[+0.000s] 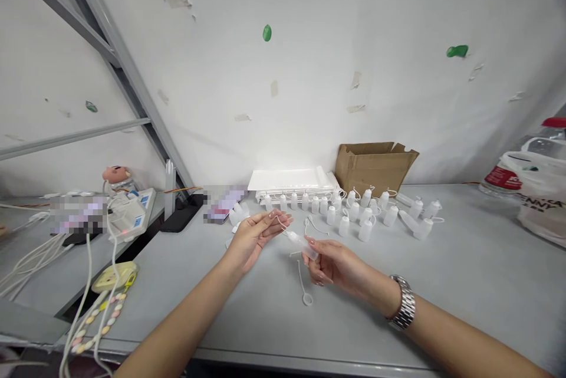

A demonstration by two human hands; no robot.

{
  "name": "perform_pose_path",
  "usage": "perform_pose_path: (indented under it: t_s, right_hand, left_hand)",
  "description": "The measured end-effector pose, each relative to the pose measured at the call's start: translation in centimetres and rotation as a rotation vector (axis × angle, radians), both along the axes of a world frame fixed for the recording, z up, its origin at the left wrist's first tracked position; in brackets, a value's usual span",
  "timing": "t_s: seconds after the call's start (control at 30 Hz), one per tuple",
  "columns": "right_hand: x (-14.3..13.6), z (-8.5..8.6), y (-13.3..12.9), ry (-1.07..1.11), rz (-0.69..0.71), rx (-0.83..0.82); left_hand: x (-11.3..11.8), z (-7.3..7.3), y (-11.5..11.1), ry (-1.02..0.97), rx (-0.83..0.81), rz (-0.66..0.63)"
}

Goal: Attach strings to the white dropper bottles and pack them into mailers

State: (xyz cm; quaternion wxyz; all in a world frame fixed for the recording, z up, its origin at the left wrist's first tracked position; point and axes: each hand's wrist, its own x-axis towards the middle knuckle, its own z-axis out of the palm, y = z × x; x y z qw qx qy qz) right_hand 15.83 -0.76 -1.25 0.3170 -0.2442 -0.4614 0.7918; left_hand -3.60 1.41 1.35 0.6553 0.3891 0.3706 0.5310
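My right hand [325, 261] grips a small white squeeze bottle [305, 245], tilted with its neck toward my left. At that neck a thin white strap [282, 223] runs up to my left hand [260, 233], whose thumb and forefinger pinch its end. Below the bottle, a loose white strap with a ring [306, 298] lies on the grey table [354, 331]. More loose straps [316, 226] rest just behind my right hand. Several similar white bottles [365, 229] stand behind, many with straps on their necks; a few lie tipped over.
A stack of white trays [289, 178] and an open cardboard box [374, 168] sit against the wall. Phones [224, 204], a power strip [132, 219], cables and a yellow case [114, 276] with a beaded strap are at left. A plastic bag [546, 189] and large bottle stand right.
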Motion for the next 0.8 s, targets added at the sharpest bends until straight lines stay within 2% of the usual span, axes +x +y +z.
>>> perform_pose_path:
  t_s: [0.33, 0.53, 0.8]
  right_hand:
    - [-0.2, 1.0, -0.5, -0.065, -0.077, 0.104]
    - [-0.4, 1.2, -0.7, -0.103, -0.089, 0.117]
    - [-0.3, 1.3, -0.8, -0.121, -0.069, 0.121]
  left_hand:
    - [0.1, -0.3, -0.3, -0.031, -0.028, -0.031]
    - [0.5, -1.0, -0.3, -0.046, -0.040, -0.069]
    - [0.3, -1.0, -0.2, -0.020, -0.027, -0.078]
